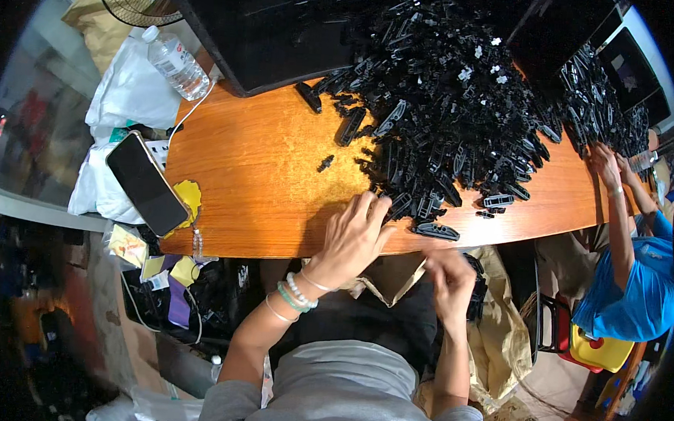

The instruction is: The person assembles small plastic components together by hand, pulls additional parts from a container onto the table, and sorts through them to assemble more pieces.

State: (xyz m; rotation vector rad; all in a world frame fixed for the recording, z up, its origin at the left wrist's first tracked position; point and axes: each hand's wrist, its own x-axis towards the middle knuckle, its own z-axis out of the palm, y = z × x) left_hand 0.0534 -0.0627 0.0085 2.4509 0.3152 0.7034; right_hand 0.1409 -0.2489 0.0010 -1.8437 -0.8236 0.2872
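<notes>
A big heap of black plastic parts (449,102) covers the far right of the brown wooden table (263,168). My left hand (354,238) lies palm down at the heap's near edge, fingertips touching the closest parts (409,207). My right hand (451,281) is below the table's front edge, blurred, fingers curled beside dark pieces (476,290); whether it grips one I cannot tell. One long black part (436,231) lies alone by the edge between the hands. A small black piece (325,163) sits apart on bare wood.
A dark phone (146,183) and a water bottle (178,66) lie at the table's left end, with white bags (130,93). A black box (263,24) stands at the back. A co-worker in blue (638,287) reaches a hand (605,160) into a second heap (601,110) at right.
</notes>
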